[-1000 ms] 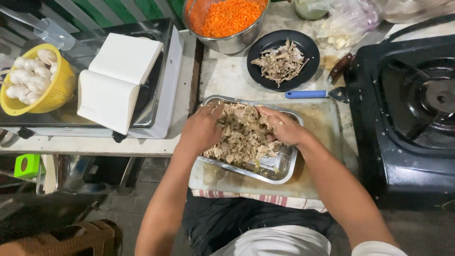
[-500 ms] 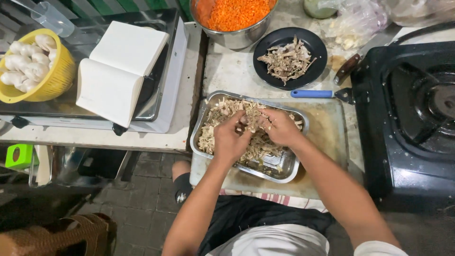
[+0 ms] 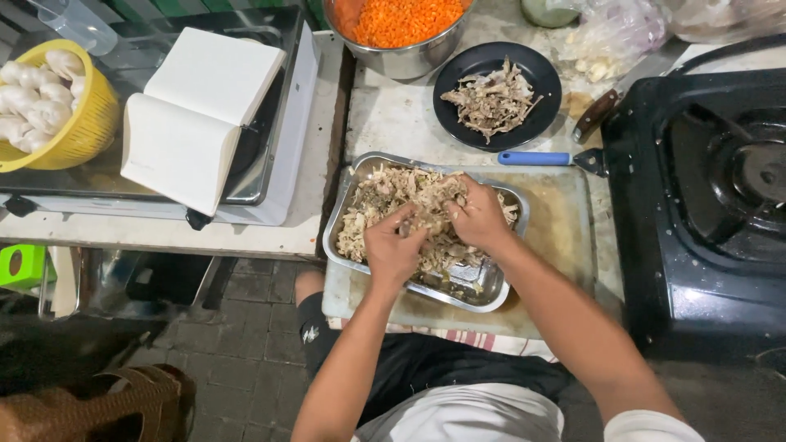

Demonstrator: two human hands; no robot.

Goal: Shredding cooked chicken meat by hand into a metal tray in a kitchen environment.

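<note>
A rectangular metal tray (image 3: 501,288) is seen on a worn cutting board (image 3: 565,237) on the bench (image 3: 393,123), filled over most of its floor with pale shredded meat (image 3: 385,200); a bare patch of tray floor is visible at the corner nearest the person, just below the right hand (image 3: 479,217). The left hand (image 3: 393,250) is pressed into the middle of the meat, its fingers curled and closed on a clump of shreds; the right hand lies just beside it, touching or nearly touching, its fingers likewise bent down into the pile and closed on meat. Meat is thus found under both hands and spread beyond the left hand toward the tray's far-left corner. Beyond the right hand, a black plate (image 3: 458,74) holding darker scraps and bones is noted, with a blue-handled tool (image 3: 536,158) lying between plate and tray. Further beyond both hands, a steel bowl (image 3: 409,59) of orange shredded carrot is recorded. Well to the left of the left hand, an open blank notebook (image 3: 196,115) rests on a white stove (image 3: 282,188), with a yellow basket (image 3: 78,131) of white pieces beside it. A black gas stove (image 3: 704,213) stands to the right of the right hand.
</note>
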